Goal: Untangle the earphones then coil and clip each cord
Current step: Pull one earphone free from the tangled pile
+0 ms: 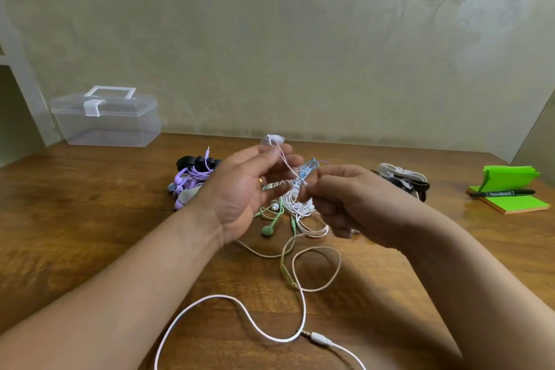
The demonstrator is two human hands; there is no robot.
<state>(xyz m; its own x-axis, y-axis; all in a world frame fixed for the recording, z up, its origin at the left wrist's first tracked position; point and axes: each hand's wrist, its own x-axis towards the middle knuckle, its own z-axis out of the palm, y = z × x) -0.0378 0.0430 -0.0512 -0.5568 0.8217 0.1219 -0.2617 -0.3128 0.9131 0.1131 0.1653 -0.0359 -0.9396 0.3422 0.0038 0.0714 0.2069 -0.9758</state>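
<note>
Wooden bench (pixel 90 219), brown grain, set against a pale patterned wall.

Left hand (pixel 240 192): raised above the bench, palm turned inward, thumb and forefinger pinching a thin white cord (pixel 287 166) just under its white earbud (pixel 274 139). Other fingers loosely bent.

Right hand (pixel 339 201): fingers curled, pinching the lower end of the same stretch of cord. The cord runs taut and slanted between the two hands.

Tangle (pixel 298 204): white, green and blue cords knotted together, lying on the bench directly under and between the hands. A green earbud (pixel 267 230) sticks out at its near-left edge. A pinkish cord loop (pixel 318 267) trails from it toward the person.

Near edge: a long white lead curves across the bench and ends in a white jack plug (pixel 319 338).

Left of the tangle: purple earphones (pixel 192 177), bundled, with a black clip (pixel 195 161) at the far side.

Right of the tangle: a small heap of black and white clips (pixel 402 177), partly hidden by the right hand.

Far left, by the wall: clear plastic box (pixel 105 120), lid on, white latch.

Far right: green sticky notes (pixel 510 201) with a black marker (pixel 501 193) lying across them.
</note>
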